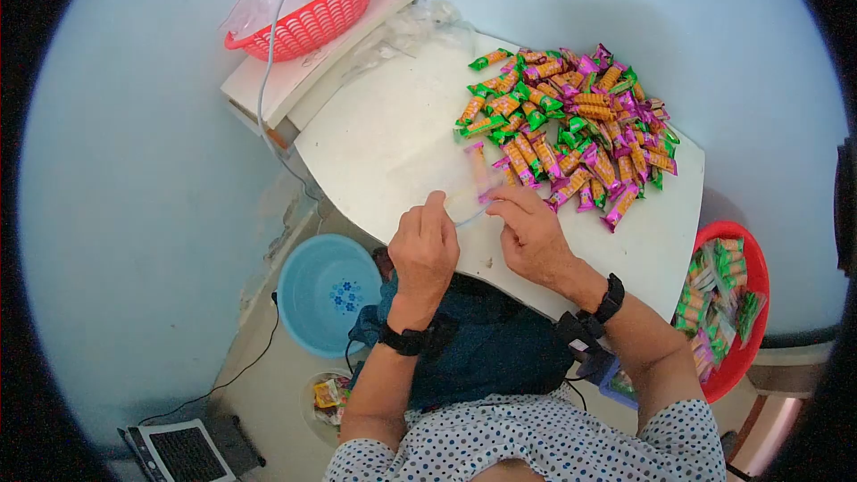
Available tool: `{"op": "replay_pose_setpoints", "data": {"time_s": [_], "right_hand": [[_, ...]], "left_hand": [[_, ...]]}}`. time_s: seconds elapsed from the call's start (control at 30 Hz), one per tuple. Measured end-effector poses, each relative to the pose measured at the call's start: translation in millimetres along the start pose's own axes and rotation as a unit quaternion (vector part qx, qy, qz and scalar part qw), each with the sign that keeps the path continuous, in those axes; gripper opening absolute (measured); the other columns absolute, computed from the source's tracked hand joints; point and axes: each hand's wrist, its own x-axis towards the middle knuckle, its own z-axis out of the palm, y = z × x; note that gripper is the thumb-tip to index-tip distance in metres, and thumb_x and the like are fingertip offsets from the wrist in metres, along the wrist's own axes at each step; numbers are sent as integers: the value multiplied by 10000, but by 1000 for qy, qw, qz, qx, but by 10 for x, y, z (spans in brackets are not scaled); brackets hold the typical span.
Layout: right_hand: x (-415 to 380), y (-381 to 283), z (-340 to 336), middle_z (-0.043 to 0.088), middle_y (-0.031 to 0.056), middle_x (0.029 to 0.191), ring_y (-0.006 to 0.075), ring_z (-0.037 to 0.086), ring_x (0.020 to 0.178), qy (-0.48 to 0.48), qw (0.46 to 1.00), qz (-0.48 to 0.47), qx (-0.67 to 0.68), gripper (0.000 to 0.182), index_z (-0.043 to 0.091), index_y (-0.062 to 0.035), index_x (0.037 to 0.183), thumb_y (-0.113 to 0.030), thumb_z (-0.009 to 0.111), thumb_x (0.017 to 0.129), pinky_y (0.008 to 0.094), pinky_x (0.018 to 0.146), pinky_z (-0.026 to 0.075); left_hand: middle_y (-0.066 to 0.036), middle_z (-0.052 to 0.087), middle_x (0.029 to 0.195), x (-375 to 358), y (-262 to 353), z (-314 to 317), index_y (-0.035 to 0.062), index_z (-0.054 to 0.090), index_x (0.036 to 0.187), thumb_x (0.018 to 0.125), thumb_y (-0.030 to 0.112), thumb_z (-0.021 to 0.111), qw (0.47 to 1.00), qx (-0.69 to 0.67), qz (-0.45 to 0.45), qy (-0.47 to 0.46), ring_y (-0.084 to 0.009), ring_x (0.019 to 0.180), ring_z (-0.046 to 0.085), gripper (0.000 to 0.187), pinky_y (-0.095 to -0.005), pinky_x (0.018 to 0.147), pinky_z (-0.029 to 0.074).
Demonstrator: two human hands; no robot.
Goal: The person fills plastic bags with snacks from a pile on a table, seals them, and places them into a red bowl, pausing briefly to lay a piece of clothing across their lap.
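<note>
Both hands hold the open edge of a clear plastic bag (433,165) over the front of the white table (357,143). My left hand (424,248) is closed on the bag's left side, and my right hand (533,236) pinches its right side. The bag's far part lies on the tabletop and partly overlaps a pink-ended packet (478,170); whether that packet is inside is hard to tell. Just beyond my right hand lies a large heap of small snack packets (571,116) with green or pink ends.
A red basket (308,29) of clear bags stands on a white shelf (330,62) at the back left. Below the table's left edge is a blue basin (326,299). A red tub (754,321) of bagged packets stands at the right. A cable (264,80) hangs at the left.
</note>
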Motion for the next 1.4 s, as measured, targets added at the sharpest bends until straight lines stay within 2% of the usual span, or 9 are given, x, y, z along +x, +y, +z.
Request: {"op": "replay_pose_setpoints", "data": {"time_s": [0.17,0.27,0.33,0.43,0.57,0.77,0.97,1.27,1.4], "right_hand": [[40,45,-4,609,167,1121,360,596,1054,5,997,-72,-30,333,619,-2,1008,78,606,685,419,856,526],[36,-24,-37,614,162,1065,344,604,1002,62,996,-14,-58,279,611,-9,981,30,643,707,409,772,541],[60,-62,-75,609,155,994,326,614,932,27,986,46,-155,242,598,-17,965,-39,670,735,407,714,540],[25,-21,-73,595,146,903,314,621,839,-19,965,89,-246,236,581,-23,945,-141,691,772,415,653,534],[-7,-3,-51,594,151,872,323,638,791,-79,946,135,-283,277,571,-15,947,-215,692,797,429,627,536],[-38,108,-80,607,182,847,345,647,736,-81,949,185,-241,269,567,-9,939,-214,676,802,464,615,532],[126,-27,-293,664,161,753,325,677,678,0,964,219,-150,228,591,-12,952,-153,696,807,439,616,536],[200,-133,-510,688,144,724,205,684,633,-35,966,257,1,144,633,-1,928,-61,688,810,337,594,536],[173,-80,-462,674,116,678,156,647,550,-87,947,303,67,119,634,28,920,-33,659,821,303,509,509]], "left_hand": [[-98,538,667,-27,-54,-59,64,653,988,797,-13,690,1000,22,18,1,-286,585,567,209,-401,491,453],[-87,524,653,3,-136,-86,81,659,971,797,1,699,995,89,16,37,-272,566,553,195,-390,475,443],[-78,516,645,66,-140,-104,95,655,948,803,21,700,991,117,17,66,-263,556,544,169,-384,468,439],[-70,519,652,41,-88,-59,108,642,897,818,58,695,987,162,10,15,-255,564,550,108,-380,472,442],[-65,538,671,-90,-36,102,112,631,867,829,90,691,993,110,-3,-43,-250,597,577,75,-372,486,455],[-57,471,649,-74,35,213,101,579,782,813,67,683,998,45,-26,-23,-235,579,543,113,-354,483,436],[-70,488,645,32,76,169,84,580,776,804,56,691,999,23,-40,-3,-248,575,541,118,-370,497,436],[-77,511,651,-45,-1,291,72,595,799,796,34,683,997,-19,-76,2,-260,591,548,96,-377,515,447],[-81,523,659,-52,11,280,69,609,821,800,36,681,995,-41,-93,4,-265,602,557,81,-376,527,458]]}}
